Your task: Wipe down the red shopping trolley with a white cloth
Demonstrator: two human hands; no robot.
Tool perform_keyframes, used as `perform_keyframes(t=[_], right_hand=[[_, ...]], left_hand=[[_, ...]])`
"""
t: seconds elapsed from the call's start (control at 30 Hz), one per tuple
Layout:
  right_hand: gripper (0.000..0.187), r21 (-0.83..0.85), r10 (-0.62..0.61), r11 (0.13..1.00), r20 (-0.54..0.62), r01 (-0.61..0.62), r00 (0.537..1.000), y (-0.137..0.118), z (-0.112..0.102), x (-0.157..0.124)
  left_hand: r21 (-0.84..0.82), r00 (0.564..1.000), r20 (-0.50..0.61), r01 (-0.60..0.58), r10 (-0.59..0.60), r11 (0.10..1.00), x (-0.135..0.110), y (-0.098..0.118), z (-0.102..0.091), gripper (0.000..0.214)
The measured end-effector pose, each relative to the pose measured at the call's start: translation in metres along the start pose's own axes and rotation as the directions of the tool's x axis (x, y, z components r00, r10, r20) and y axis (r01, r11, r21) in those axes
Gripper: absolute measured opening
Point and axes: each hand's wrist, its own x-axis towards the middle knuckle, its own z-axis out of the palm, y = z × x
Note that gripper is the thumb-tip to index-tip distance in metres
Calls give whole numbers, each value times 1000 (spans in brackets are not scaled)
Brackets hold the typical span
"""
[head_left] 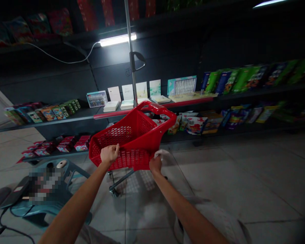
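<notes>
While I have the left hand (pixel 109 154) closed over the near rim of the red cart (pixel 152 140), the right hand (pixel 155 164) clutches white cloth (pixel 163 154) at its lower corner. Cart stands just past both; beyond, shelf (pixel 112 115), boxed set (pixel 185 86), lit tube (pixel 117 40) above.

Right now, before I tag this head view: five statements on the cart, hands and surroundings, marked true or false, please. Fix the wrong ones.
1. The left hand touches the near side of the red cart. True.
2. The right hand grips the cart's handle. False: it is low by the basket's side, with a white cloth.
3. The tube lamp is off. False: it is lit.
4. A blue-grey stool shows left of the cart in the picture. True.
5. Green packets show at the picture's left. False: at the right.
</notes>
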Motion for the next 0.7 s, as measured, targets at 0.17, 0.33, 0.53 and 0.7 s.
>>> perform_keyframes(t=[0.17,0.33,0.53,0.7], right_hand=[[67,61,-338,937,-86,343,937,-53,-20,20],[84,-65,-724,680,96,730,683,-102,-46,24],[68,-206,-777,529,272,823,568,-126,-63,36],[59,-206,-823,513,160,833,546,-131,-77,54]], left_hand=[[-15,999,-44,-31,31,999,-3,0,4,66],[-62,993,-81,-92,87,994,-7,0,3,64],[-87,988,-124,-98,86,991,-7,3,4,63],[-95,986,-139,-105,92,990,-7,1,9,63]])
